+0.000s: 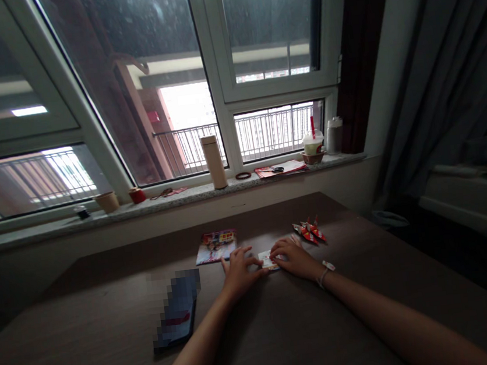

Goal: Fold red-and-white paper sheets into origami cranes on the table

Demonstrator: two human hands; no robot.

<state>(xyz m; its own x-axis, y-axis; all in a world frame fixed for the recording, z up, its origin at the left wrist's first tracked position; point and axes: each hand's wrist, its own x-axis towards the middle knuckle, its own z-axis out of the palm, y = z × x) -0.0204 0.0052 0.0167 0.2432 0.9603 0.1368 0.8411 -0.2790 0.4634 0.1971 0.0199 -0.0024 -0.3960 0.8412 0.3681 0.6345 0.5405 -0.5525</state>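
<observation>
Both hands are resting on the table, with one small sheet of paper lying between them. The left hand is spreading its fingers flat, its thumb tip pressing on the paper's left edge. The right hand is covering the right edge with curled fingers; whether they are pinching it cannot be told. The paper's long side is running left to right, equally near both hands. Two folded paper birds are sitting just beyond the right hand. One printed booklet is lying beyond the left hand, and one phone nearer in.
</observation>
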